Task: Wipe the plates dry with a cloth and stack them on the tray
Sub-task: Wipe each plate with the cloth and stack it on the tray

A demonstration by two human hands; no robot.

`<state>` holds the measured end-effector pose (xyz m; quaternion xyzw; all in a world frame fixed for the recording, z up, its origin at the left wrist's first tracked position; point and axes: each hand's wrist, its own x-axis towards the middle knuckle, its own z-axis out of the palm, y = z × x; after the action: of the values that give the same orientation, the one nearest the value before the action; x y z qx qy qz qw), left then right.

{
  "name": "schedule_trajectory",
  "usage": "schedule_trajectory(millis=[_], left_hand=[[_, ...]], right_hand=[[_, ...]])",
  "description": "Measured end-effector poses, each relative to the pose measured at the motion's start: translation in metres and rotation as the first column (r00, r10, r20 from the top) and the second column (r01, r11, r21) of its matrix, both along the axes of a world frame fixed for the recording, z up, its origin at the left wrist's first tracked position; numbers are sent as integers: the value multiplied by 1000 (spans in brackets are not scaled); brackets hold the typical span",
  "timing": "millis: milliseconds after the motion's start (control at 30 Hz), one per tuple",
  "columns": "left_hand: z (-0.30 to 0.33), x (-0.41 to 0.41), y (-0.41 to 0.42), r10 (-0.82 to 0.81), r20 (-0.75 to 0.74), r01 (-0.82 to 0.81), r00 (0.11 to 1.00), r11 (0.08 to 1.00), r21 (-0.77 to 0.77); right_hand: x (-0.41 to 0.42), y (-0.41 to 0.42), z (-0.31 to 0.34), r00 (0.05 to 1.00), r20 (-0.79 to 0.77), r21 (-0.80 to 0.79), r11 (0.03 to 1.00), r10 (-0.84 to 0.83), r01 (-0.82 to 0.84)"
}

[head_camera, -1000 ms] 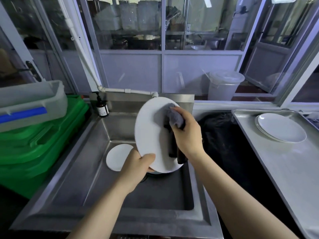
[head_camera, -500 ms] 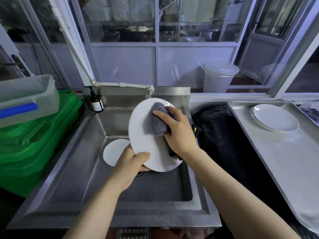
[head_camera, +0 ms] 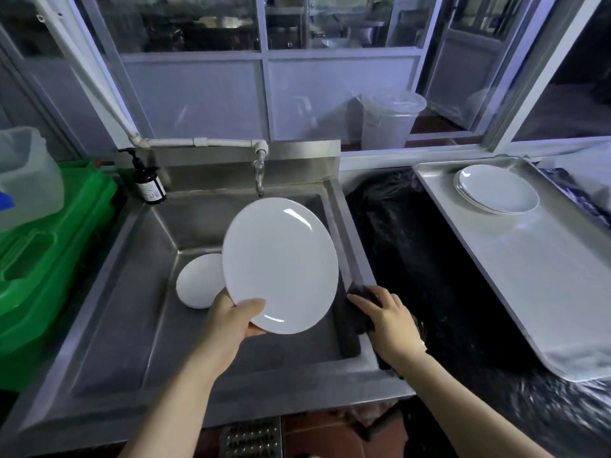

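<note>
Head view. We see the left hand [head_camera: 231, 320] gripping a white plate [head_camera: 281, 264] by its near rim, thumb on the face, plate tilted toward us above the steel sink [head_camera: 109, 325]. The right hand [head_camera: 390, 320] rests on a dark cloth [head_camera: 358, 310] draped over the sink's right edge, fingers fairly straight, pressing rather than clutching. A second white plate [head_camera: 198, 280] lies in the basin, partly behind the held one. To the right, a metal tray [head_camera: 545, 276] carries a small stack of plates [head_camera: 497, 193] at its far end. A brown pump bottle [head_camera: 148, 183] stands at the sink's back left corner; green crates [head_camera: 43, 252] sit left.
</note>
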<state>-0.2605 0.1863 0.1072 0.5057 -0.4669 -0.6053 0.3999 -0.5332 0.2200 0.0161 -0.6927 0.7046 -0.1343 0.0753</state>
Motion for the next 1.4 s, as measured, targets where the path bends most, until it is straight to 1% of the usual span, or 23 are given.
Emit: schedule_trajectory(millis=[100, 167, 267, 333, 367, 400, 433, 467, 500, 533, 567, 600, 633, 667, 800, 933, 1033, 1133, 1300, 1400], left_hand=[[-8, 7, -1, -5, -13, 5, 1000, 999, 33], [-14, 12, -3, -4, -24, 5, 1000, 998, 60], [-19, 20, -9, -18, -27, 20, 999, 995, 95], [-21, 25, -13, -51, -19, 53, 999, 993, 110], [-22, 28, -16, -67, -22, 69, 998, 991, 119], [-23, 31, -18, -84, -28, 87, 996, 988, 128], [-23, 33, -20, -101, -41, 106, 994, 985, 137], [-24, 35, -22, -120, -58, 128, 991, 981, 149], [-25, 37, -24, -142, -78, 153, 987, 975, 162], [-26, 38, -26, -165, -94, 180, 982, 968, 174], [-26, 38, -27, -190, -107, 207, 976, 961, 181], [-26, 39, -28, -215, -117, 234, 969, 955, 184], [-27, 39, -30, -239, -125, 259, 963, 948, 184], [-27, 39, -31, -256, -132, 278, 958, 942, 187], [-26, 34, -40, -311, -150, 338, 938, 916, 215], [-17, 11, -50, -407, -174, 436, 897, 881, 187], [-4, -16, -63, -456, -205, 490, 866, 856, 166], [10, -50, -81, -475, -197, 501, 858, 858, 111], [29, -126, -116, -453, -137, 460, 881, 888, 21], [39, -176, -133, -491, -78, 491, 868, 871, -20]], right_hand=[[5, 21, -30, 993, -121, 237, 971, 6, 23], [11, 31, -40, 991, -132, 340, 940, 15, 31], [19, 31, -34, 995, -95, 445, 895, 17, 27], [26, 28, -19, 997, -64, 481, 875, -31, 58], [31, 27, -10, 996, -23, 447, 890, -81, 83], [37, 26, -2, 984, 74, 386, 914, -161, 121], [43, 25, 7, 928, 264, 324, 930, -265, 173], [50, 24, 17, 785, 507, 294, 928, -355, 229], [57, 24, 27, 563, 718, 319, 913, -409, 256], [63, 24, 35, 329, 840, 369, 899, -432, 237], [68, 24, 42, 150, 886, 409, 893, -438, 188], [73, 25, 48, 34, 898, 430, 893, -438, 135], [77, 25, 52, -33, 903, 430, 897, -429, 99], [81, 26, 54, -72, 904, 427, 899, -422, 95], [85, 27, 53, -126, 913, 408, 886, -388, 223], [70, 29, 56, -217, 927, 366, 872, -308, 326], [47, 26, 64, -248, 937, 328, 863, -246, 384], [11, 21, 70, -264, 943, 307, 837, -204, 453], [-74, 10, 73, -329, 933, 314, 779, -147, 543], [-134, 0, 72, -371, 922, 327, 739, -111, 589]])
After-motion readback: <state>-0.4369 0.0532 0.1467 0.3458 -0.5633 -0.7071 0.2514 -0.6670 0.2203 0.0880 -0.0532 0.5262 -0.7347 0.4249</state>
